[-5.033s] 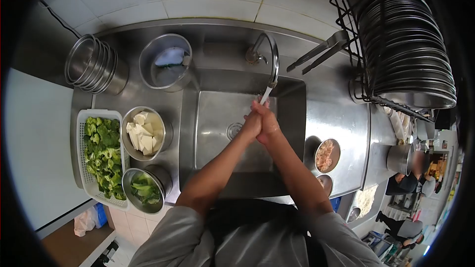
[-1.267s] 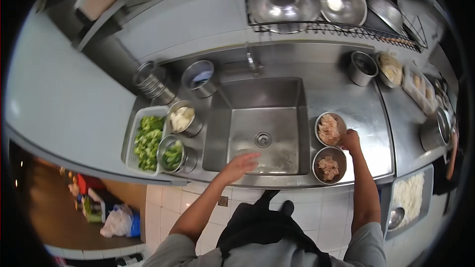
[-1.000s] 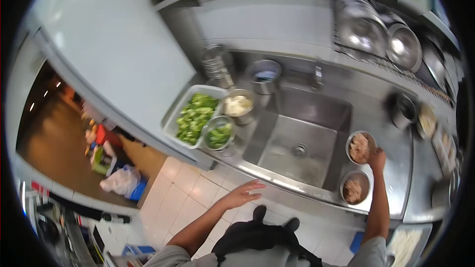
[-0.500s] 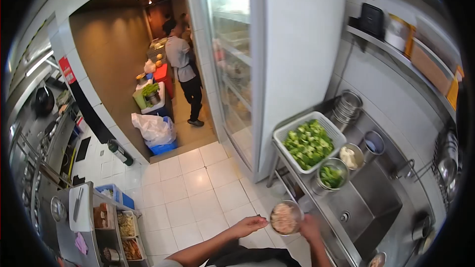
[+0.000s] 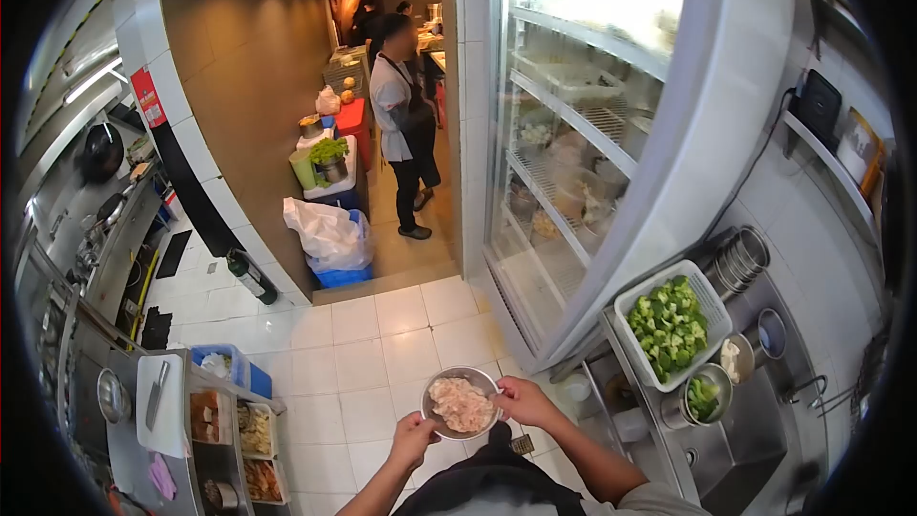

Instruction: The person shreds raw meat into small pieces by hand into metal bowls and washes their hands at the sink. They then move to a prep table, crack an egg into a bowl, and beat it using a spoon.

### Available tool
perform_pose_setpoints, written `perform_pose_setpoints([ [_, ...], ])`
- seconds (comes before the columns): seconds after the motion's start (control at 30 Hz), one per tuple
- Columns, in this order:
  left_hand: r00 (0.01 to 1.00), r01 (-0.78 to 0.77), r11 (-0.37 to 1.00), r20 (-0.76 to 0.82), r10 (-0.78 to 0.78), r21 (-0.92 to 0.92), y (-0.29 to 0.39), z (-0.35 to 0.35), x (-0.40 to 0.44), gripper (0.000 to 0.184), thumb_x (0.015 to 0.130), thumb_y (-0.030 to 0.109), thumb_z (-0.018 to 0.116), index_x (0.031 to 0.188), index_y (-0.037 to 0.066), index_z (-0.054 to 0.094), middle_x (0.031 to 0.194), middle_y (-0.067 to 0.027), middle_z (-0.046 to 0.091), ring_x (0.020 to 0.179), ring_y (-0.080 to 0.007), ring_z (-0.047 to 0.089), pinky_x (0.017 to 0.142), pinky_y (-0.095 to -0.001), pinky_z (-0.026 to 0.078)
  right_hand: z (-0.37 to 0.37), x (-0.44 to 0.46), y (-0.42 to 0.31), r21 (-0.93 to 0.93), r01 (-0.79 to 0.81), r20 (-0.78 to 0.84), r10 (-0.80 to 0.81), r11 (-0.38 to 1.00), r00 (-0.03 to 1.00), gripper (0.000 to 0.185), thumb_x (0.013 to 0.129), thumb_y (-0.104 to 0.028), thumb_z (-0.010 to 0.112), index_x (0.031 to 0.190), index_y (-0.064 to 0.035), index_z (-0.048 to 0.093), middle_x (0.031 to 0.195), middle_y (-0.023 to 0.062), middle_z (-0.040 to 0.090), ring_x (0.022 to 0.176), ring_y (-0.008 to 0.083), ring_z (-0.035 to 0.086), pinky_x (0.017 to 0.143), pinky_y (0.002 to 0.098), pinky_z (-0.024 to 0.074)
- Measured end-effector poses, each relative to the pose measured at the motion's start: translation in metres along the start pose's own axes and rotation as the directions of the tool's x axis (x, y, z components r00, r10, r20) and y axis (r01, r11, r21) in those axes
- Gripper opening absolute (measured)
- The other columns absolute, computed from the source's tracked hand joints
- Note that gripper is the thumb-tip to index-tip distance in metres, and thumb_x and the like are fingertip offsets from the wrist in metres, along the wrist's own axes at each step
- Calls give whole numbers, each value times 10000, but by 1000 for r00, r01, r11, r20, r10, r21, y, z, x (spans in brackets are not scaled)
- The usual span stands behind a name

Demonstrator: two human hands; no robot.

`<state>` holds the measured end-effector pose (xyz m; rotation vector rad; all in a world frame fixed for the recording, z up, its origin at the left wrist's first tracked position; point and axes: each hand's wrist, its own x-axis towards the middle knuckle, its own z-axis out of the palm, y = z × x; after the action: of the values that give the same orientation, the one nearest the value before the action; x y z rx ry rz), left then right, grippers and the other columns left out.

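Metal bowl [image 5: 485, 383] of pale pink meat [image 5: 461, 406] hangs over the tiled floor [image 5: 373, 363], the fingers of the left hand [image 5: 413, 439] and those of the right hand [image 5: 525, 402] gripping its rim from opposite sides.

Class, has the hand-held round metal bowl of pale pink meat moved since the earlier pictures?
Yes: lifted from beside the rectangular steel sink, the bowl is now away from it, over white floor tiles.
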<state>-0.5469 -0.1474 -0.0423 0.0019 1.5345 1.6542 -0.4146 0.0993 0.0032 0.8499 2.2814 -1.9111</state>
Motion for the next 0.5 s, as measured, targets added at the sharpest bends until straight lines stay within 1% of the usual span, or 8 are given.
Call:
perform_pose_setpoints([
  [0.07, 996, 18, 997, -82, -24, -79, 32, -3, 17, 104, 870, 29, 681, 818, 75, 603, 725, -20, 629, 629, -115, 607, 602, -287, 540, -5, 34, -10, 313, -5, 105, -30, 950, 994, 334, 978, -208, 671, 1229, 9, 633, 971, 112, 701, 777, 148, 703, 710, 283, 572],
  [0.17, 989, -31, 999, -147, 26, -37, 51, -23, 66, 117, 865, 43, 698, 813, 79, 599, 714, -16, 625, 625, -122, 608, 613, -290, 542, -36, 94, 3, 237, -4, 115, -24, 972, 993, 430, 992, -244, 678, 1355, -31, 590, 1113, 124, 688, 955, 159, 699, 834, 305, 565],
  [0.2, 983, -49, 998, -177, 43, -32, 64, -26, 79, 119, 845, 34, 704, 813, 74, 597, 712, -20, 626, 622, -126, 607, 610, -295, 532, -50, 105, 0, -34, 96, 11, -96, 995, 995, 539, 967, -380, 687, 1362, -27, 590, 1165, 174, 713, 1074, 270, 702, 935, 378, 548],
  [0.23, 979, -47, 998, -201, 36, -50, 74, -30, 94, 115, 838, 26, 700, 811, 71, 597, 713, -22, 626, 622, -127, 606, 605, -296, 527, -63, 123, 9, -180, 105, -22, -111, 978, 994, 562, 956, -403, 686, 1367, -31, 590, 1198, 181, 704, 1106, 295, 689, 961, 391, 535],
  [0.3, 970, -53, 995, -242, 31, -84, 95, -35, 125, 110, 824, 11, 691, 808, 66, 597, 716, -24, 626, 622, -128, 605, 595, -300, 517, -91, 159, 25, -460, 103, -89, -161, 882, 983, 610, 934, -450, 684, 1375, -38, 591, 1266, 197, 687, 1169, 345, 662, 1012, 418, 510],
  [0.4, 955, -46, 987, -298, -3, -156, 134, -39, 157, 104, 805, -21, 655, 857, 44, 593, 763, -60, 649, 619, -159, 610, 590, -304, 505, -132, 201, 31, -523, -82, -70, 53, 849, 996, 665, 905, -512, 668, 1373, -45, 600, 1332, 210, 651, 1236, 376, 615, 1057, 428, 475],
  [0.47, 949, -37, 985, -316, -19, -169, 156, -43, 186, 137, 810, -41, 615, 903, 51, 573, 776, -68, 620, 629, -177, 588, 572, -313, 486, -150, 236, 24, -490, -99, -7, 109, 866, 994, 665, 904, -517, 662, 1371, -46, 605, 1328, 213, 652, 1237, 372, 617, 1057, 428, 476],
  [0.5, 948, -51, 985, -317, -5, -166, 169, -45, 204, 145, 807, -37, 619, 912, 50, 569, 786, -73, 619, 625, -178, 585, 567, -311, 486, -156, 254, 21, -476, -110, 25, 138, 873, 990, 665, 904, -519, 659, 1369, -47, 607, 1326, 215, 653, 1237, 370, 618, 1057, 428, 477],
])
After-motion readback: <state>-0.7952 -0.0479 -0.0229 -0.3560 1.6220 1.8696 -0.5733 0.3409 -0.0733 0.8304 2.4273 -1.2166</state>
